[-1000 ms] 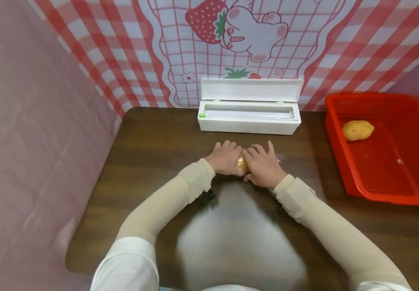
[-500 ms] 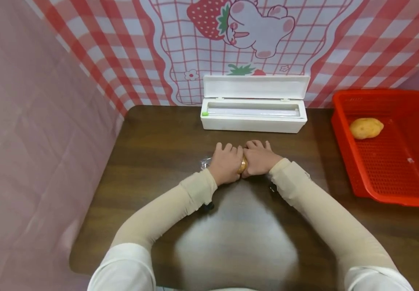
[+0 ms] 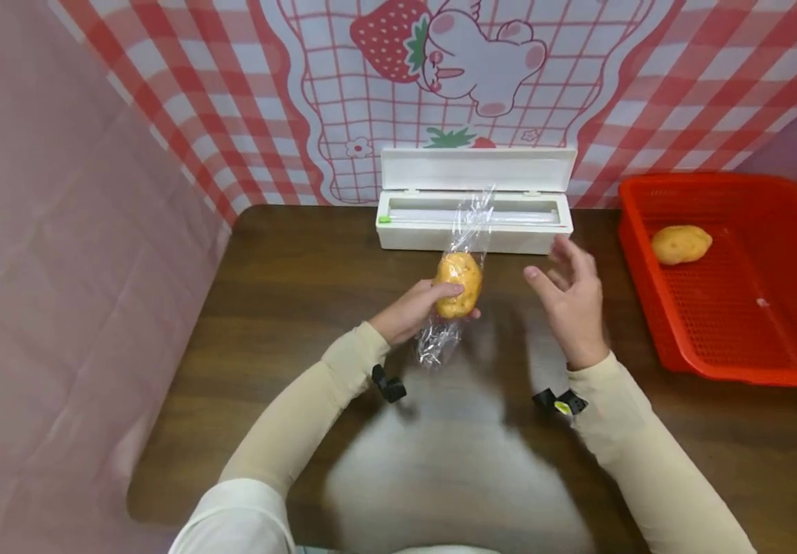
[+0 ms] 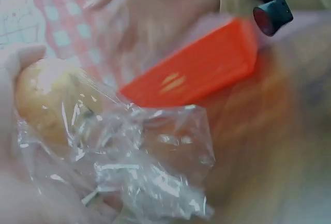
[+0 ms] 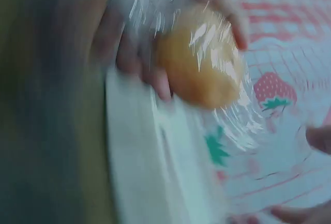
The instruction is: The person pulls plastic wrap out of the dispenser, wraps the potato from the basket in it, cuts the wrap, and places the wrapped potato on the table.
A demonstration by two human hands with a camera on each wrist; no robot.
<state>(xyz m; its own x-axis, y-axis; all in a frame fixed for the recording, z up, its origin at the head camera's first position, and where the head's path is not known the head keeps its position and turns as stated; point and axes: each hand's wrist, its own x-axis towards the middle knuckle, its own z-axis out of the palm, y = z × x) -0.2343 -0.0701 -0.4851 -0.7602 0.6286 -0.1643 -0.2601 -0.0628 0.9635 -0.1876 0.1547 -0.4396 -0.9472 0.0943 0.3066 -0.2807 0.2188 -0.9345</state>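
My left hand [image 3: 414, 309] grips a yellow potato [image 3: 459, 278] above the table, its thumb across the front. Clear plastic wrap [image 3: 471, 223] surrounds the potato, with one loose end sticking up past it and the other hanging below. In the left wrist view the crumpled lower wrap [image 4: 150, 167] fills the foreground. My right hand [image 3: 574, 304] is apart from the potato, to its right, with fingers spread and relaxed and nothing in them. The right wrist view, though blurred, shows the wrapped potato [image 5: 199, 61] between the left hand's fingers.
A white wrap dispenser [image 3: 475, 240] with its lid up stands at the table's back edge. On the right is a red plastic basket [image 3: 668, 323] holding another potato [image 3: 681, 245]. Patterned cloth [image 3: 232, 115] hangs behind the brown table [image 3: 288, 308].
Both hands were together around the potato on the table. Now the right hand has let go and moved right, while the left hand holds the wrapped potato up, exposing both loose wrap ends.
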